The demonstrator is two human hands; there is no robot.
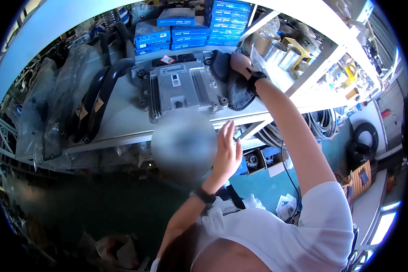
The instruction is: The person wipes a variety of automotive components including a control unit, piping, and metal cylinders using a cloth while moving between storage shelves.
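My right hand (240, 64) reaches across to the shelf, its fingers curled over the top of a dark grey, rounded piece (239, 93) with a mesh-like surface. Its exact kind I cannot make out. Immediately left of that stands another dark piece (220, 65). A silver metal control unit (181, 88) with a ribbed housing and small labels lies flat beside them. My left hand (227, 154) is raised in front of the shelf edge, fingers stretched out and holding nothing. A round blurred patch covers part of the view next to it.
Blue boxes (183, 34) are stacked behind the unit. Long black curved parts (97, 102) and plastic-wrapped pieces (45, 90) lie on the shelf (122, 122) at left. Metal cans (288, 56) stand at right, coiled hoses (322, 124) below. A white shelf post (313, 68) rises beside my right arm.
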